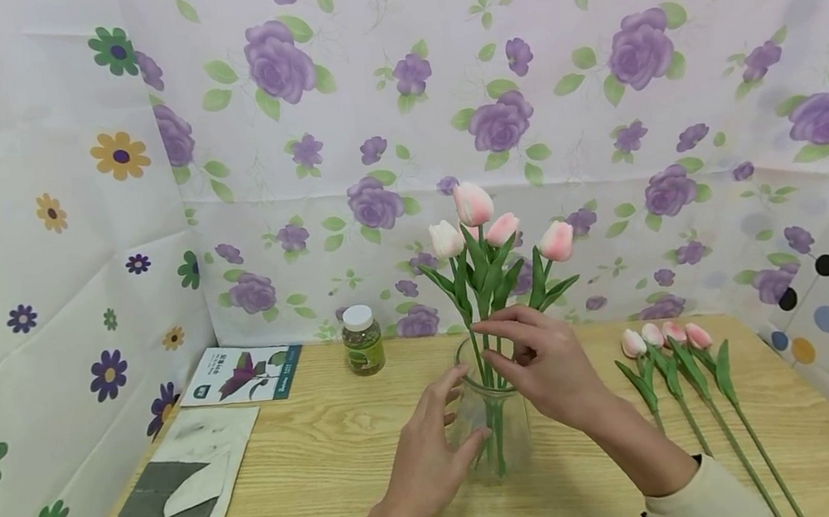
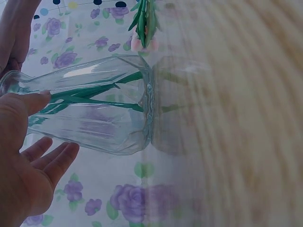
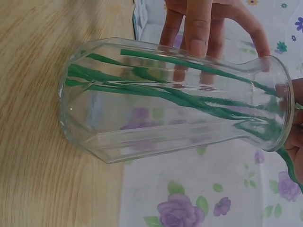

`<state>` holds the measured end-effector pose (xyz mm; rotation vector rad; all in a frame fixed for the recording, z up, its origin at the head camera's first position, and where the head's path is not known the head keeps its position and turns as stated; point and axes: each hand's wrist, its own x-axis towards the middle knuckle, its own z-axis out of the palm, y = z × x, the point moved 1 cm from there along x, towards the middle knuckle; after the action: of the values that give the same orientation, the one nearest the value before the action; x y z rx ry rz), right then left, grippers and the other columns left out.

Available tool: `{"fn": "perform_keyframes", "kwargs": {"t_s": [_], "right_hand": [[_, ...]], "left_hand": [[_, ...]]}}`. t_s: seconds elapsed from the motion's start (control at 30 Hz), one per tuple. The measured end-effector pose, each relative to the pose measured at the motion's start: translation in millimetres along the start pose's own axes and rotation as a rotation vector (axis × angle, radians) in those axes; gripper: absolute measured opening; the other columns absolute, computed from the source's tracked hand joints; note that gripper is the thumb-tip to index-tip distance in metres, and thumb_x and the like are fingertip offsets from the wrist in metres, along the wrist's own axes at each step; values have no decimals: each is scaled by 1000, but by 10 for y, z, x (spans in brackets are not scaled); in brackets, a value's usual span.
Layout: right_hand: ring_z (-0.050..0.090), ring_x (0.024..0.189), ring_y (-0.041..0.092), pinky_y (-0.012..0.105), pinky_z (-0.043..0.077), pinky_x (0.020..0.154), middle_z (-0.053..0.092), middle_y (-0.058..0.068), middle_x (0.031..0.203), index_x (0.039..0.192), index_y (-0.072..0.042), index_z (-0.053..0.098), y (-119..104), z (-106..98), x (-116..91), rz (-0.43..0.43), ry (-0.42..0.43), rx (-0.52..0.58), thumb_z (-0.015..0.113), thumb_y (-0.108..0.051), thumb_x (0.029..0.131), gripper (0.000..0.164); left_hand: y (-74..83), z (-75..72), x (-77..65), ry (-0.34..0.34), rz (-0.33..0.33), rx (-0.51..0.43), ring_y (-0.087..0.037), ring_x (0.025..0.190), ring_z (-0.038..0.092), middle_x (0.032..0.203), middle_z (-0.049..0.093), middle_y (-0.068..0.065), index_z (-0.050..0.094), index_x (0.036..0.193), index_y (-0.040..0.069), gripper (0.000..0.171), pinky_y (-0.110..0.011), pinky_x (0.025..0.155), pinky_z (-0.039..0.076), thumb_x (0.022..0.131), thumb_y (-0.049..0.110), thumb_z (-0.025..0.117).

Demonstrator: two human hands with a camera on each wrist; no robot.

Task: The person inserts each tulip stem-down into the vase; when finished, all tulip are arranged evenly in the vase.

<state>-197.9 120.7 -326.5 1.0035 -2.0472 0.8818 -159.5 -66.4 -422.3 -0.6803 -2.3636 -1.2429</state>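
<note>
A clear glass vase [image 1: 517, 436] stands upright on the table, several pink-white tulips [image 1: 473, 204] rising from it with green stems inside the glass. My right hand [image 1: 548, 362] is at the vase's mouth, its thumb and fingers pinching a tulip stem just above the rim. In the right wrist view the stems [image 3: 156, 90] run down through the glass, and only part of the right hand [image 3: 296, 142] shows at the rim. My left hand [image 1: 429, 448] is beside the vase, fingers spread and loosely bent; the thumb [image 2: 38, 101] lies against the glass in the left wrist view.
More tulips [image 1: 673, 338] lie on the table at the right. A jar with a white lid [image 1: 363, 342] stands at the back left. A booklet [image 1: 241, 373] and a grey-white printed sheet [image 1: 175, 494] lie along the left edge. Flower-patterned cloth [image 1: 405, 155] hangs behind.
</note>
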Motion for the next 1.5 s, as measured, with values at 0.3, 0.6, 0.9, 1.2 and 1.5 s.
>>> {"fn": "perform_keyframes", "kwargs": {"t_s": [0.3,0.6,0.9,1.2,1.5], "right_hand": [[43,60,-2,16,42,50,74,4,101,110,-9,82,-46,34,22,22,-75,-100,87,5,81,32],[54,62,3,18,48,53,74,3,101,110,-12,82,-69,30,13,29,-133,-185,87,0,83,29],[65,67,9,21,55,58,75,2,100,108,-15,83,-96,5,24,39,-177,-224,85,-2,86,26],[43,59,-2,16,41,51,75,1,94,100,-10,83,-52,-146,29,1,-56,-118,85,8,82,26],[38,51,2,17,34,46,74,-1,85,100,-9,83,105,-525,-34,122,103,37,80,13,84,27]], "left_hand": [[1,-6,-1,4,1,0,-30,128,67,155,53,-9,33,162,29,90,-40,92,66,91,10,84],[2,5,2,0,-3,0,-29,128,67,155,53,-8,32,161,30,90,-40,92,66,91,9,84],[11,5,2,2,-9,-3,-30,127,67,154,54,-9,33,161,29,90,-40,92,66,90,9,85],[5,10,3,7,-2,-10,-30,128,67,157,53,-7,33,161,30,90,-40,93,66,90,9,85],[15,11,5,23,11,-3,-31,127,68,155,54,-8,35,160,26,90,-40,92,67,88,8,87]]}}
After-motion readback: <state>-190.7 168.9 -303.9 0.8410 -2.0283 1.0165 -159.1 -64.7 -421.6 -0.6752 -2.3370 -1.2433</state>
